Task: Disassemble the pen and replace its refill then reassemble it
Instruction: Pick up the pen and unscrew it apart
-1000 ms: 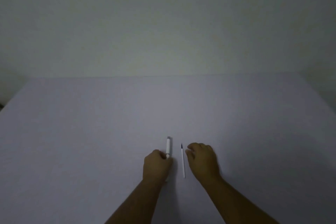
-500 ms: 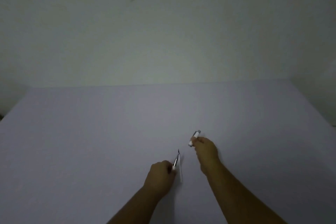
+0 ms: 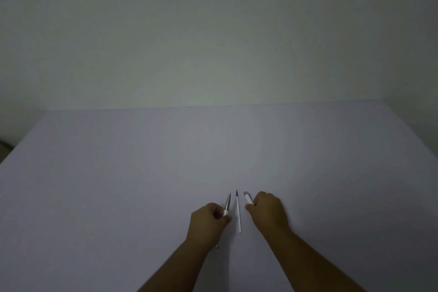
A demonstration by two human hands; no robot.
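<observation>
**Pen apart, a piece in each hand**

The pen is in pieces. The left hand (image 3: 208, 220) is curled tight around the front section of the pen (image 3: 227, 205), whose tapered, metallic-looking tip pokes out past the fingers and points away from the person. Just to the right of that hand, a thin white refill (image 3: 239, 217) lies loose on the tabletop (image 3: 142, 173), dark tip forward, in the gap between the two hands and touching neither. On its far side the right hand (image 3: 267, 212) is closed over the rear barrel (image 3: 248, 198), only the white end with its greyish cap showing beyond the thumb. A small pale end peeks out below the left wrist; what it is cannot be made out.

The risks from here: whether the refill on the tabletop is the old or the new one cannot be told, so a mix-up is possible. It is thin and round too, and a brush from either knuckle could roll it away. The light is dim, so threading a refill into the narrow tip could miss.
</observation>
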